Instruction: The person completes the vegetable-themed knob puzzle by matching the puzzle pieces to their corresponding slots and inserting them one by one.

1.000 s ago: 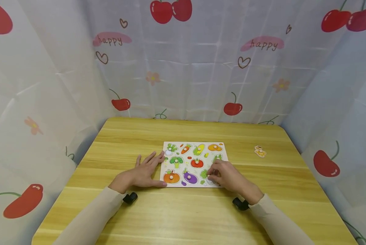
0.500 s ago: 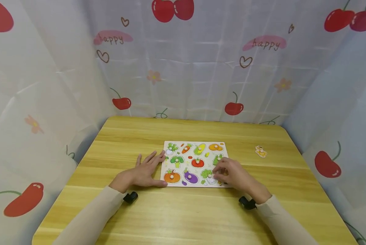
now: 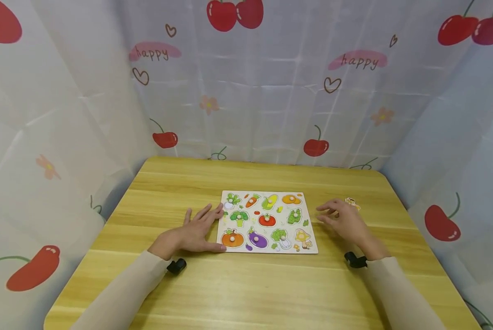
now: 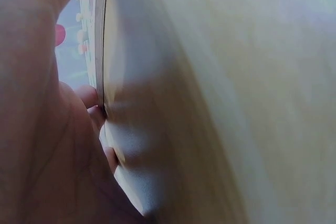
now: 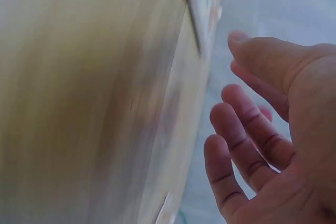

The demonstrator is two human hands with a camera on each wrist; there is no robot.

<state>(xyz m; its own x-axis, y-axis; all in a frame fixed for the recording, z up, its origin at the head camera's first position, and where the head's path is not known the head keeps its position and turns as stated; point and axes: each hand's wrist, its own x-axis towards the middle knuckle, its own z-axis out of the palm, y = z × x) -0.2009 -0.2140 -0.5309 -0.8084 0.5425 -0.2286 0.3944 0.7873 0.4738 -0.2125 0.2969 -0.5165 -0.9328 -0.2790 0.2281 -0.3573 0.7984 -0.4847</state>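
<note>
A vegetable puzzle board (image 3: 285,224) lies on the table, with small knobs on its pieces. My left hand (image 3: 194,233) has its fingers spread, and thumb and fingertips touch the board's left edge. In the left wrist view that edge (image 4: 100,35) runs beside the fingers. My right hand (image 3: 345,224) hovers right of the board, fingers loosely bent and holding nothing, as the right wrist view of the fingers (image 5: 244,135) confirms. Just behind it lies a loose yellow-orange puzzle piece (image 3: 351,201), partly covered by the hand. A mushroom picture (image 3: 303,236) without a visible knob fills the board's near right corner.
The wooden table (image 3: 246,288) reaches back to a hanging curtain (image 3: 246,114) printed with cherries. More curtain stands at both sides. Each wrist wears a small black camera, seen as a left wrist camera (image 3: 176,266) and a right wrist camera (image 3: 355,260).
My right hand has left the white-stemmed cabbage piece at the board's near right and moved right toward the loose piece, uncovering the mushroom picture. The left hand stays put.
</note>
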